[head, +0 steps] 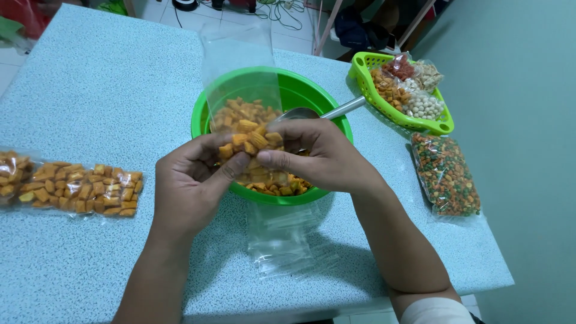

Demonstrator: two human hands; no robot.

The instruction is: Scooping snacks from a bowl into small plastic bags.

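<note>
Item, step in hand: filling. Our left hand (192, 183) and right hand (315, 157) pinch a clear bag (243, 90) of orange snacks (252, 141) between them, over the green bowl (300, 90) just beyond; we judge sealing calls for a firm press along the mouth. Spoon (324, 112) half hidden behind our right hand; bag's mouth hard to trace; filled bags (78, 189) left of our left hand cut off.
</note>
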